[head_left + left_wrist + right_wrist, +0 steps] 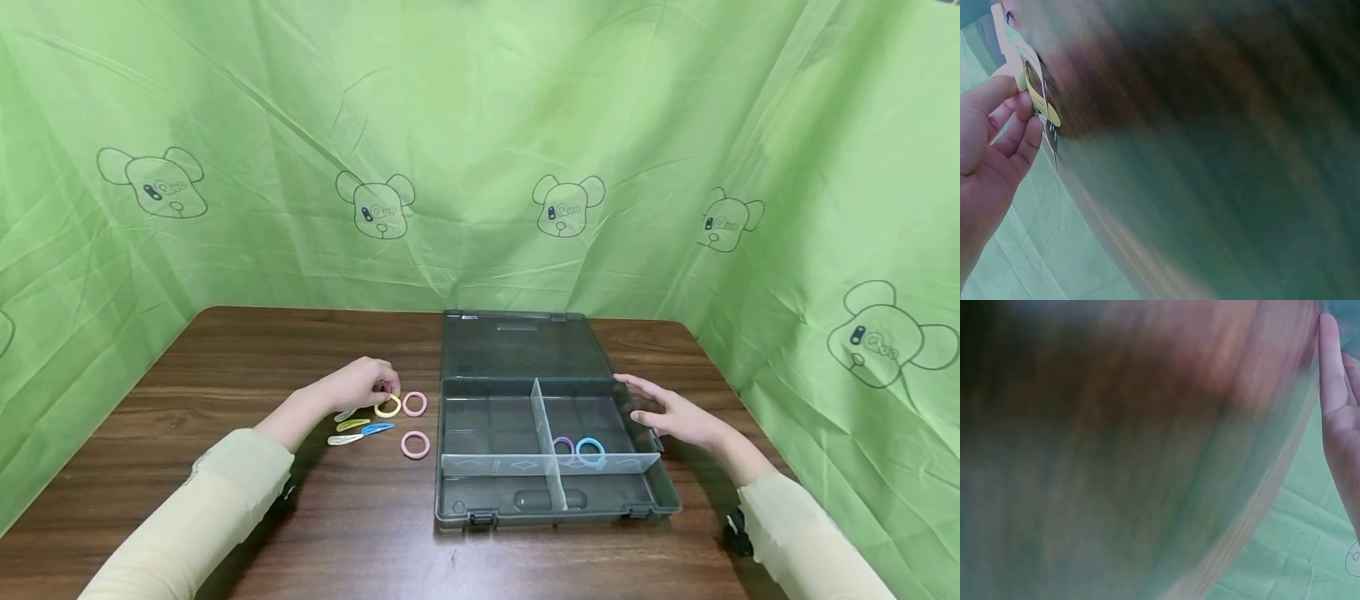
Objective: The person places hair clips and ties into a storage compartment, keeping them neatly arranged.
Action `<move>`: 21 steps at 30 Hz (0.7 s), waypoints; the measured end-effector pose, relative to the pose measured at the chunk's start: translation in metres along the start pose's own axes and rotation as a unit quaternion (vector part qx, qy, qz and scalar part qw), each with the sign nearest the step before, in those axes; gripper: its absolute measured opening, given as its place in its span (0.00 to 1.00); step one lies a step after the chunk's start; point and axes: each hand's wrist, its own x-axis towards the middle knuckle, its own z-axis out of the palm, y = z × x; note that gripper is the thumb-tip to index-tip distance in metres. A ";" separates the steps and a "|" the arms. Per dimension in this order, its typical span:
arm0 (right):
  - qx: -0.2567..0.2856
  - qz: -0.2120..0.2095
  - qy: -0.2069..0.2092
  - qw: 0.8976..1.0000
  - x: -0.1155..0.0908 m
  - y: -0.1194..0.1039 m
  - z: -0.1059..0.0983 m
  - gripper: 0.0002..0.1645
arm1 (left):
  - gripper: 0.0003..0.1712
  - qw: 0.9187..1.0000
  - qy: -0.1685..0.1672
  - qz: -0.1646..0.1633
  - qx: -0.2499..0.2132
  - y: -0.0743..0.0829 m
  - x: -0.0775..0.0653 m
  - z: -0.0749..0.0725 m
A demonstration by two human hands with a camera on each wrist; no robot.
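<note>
My left hand (367, 385) pinches a yellow hair tie (387, 414) between thumb and fingers, low over the table. Close to its right lie two pink hair ties (415, 445). Below the hand are several snap hair clips: a yellow clip (352, 425), a blue clip (378, 428) and a white clip (344, 440), with another partly hidden by the hand. My right hand (682, 417) rests at the right wall of a dark see-through organizer box (480, 522), fingers extended. Inside the box, a purple hair tie (563, 447) and a blue hair tie (590, 452) sit in the back right compartment.
The box's lid (525, 346) lies folded back behind it. Clear dividers (495, 465) split the box into compartments. Around the brown wooden table (225, 367) hangs a green curtain (465, 125) with bear-face drawings.
</note>
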 end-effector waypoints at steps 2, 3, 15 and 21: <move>0.001 0.000 0.000 1.000 0.000 -0.001 0.000 0.38 | 0.08 1.000 0.002 -0.001 0.003 0.000 -0.001 0.001; 0.001 0.001 -0.001 1.000 0.000 -0.001 0.001 0.38 | 0.08 1.000 0.003 -0.002 0.004 0.001 -0.001 0.001; -0.001 0.010 0.004 1.000 0.001 0.001 0.001 0.38 | 0.08 0.999 0.026 -0.016 0.016 0.007 0.001 -0.001; 0.006 0.001 -0.001 1.000 0.001 0.001 0.000 0.38 | 0.09 0.999 0.033 -0.038 0.005 0.018 0.003 -0.011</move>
